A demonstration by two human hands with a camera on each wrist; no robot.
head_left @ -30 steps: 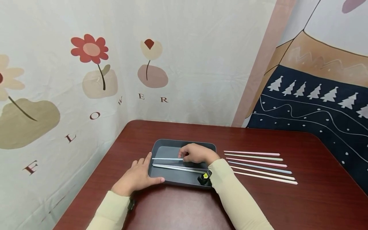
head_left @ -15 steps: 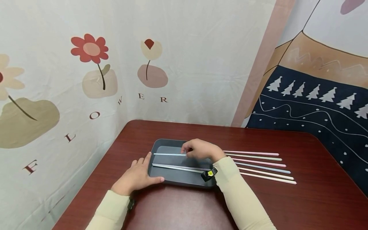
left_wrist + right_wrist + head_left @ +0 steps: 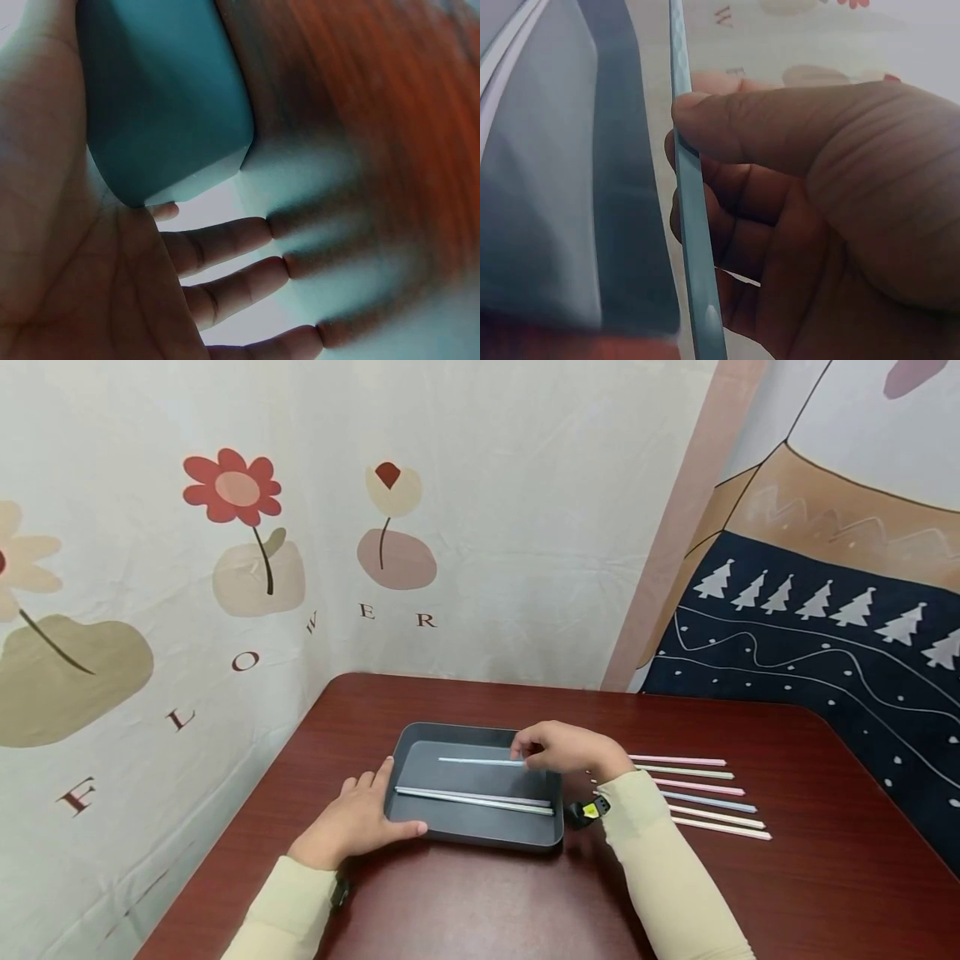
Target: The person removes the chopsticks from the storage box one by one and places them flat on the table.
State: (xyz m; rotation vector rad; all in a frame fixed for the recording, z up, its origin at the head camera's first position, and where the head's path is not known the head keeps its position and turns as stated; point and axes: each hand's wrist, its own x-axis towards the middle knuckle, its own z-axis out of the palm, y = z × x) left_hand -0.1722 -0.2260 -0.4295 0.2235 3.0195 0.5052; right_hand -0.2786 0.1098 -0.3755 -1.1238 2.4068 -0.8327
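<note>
My right hand (image 3: 573, 750) pinches a light blue chopstick (image 3: 480, 762) over the far right part of a dark grey tray (image 3: 450, 822). In the right wrist view, thumb and fingers close on that chopstick (image 3: 697, 255), which runs beside the tray wall (image 3: 630, 225). Two pale chopsticks (image 3: 474, 798) lie close together inside the tray, toward its near side. At the tray's left end, my left hand (image 3: 360, 818) rests against the wall, fingers extended. The left wrist view has the tray's outer side (image 3: 165, 97) by the palm of the left hand (image 3: 67, 255).
Several chopsticks lie in a row on the red-brown table (image 3: 465, 902) right of the tray, among them a pink one (image 3: 686, 761), a green one (image 3: 690, 772) and a blue one (image 3: 712, 801). My right forearm partly covers them. A printed curtain (image 3: 510, 527) hangs behind the table.
My right hand has moved right and slightly away from me, carrying the light blue chopstick along. Its left end has left the tray's left wall. The left hand stays in place.
</note>
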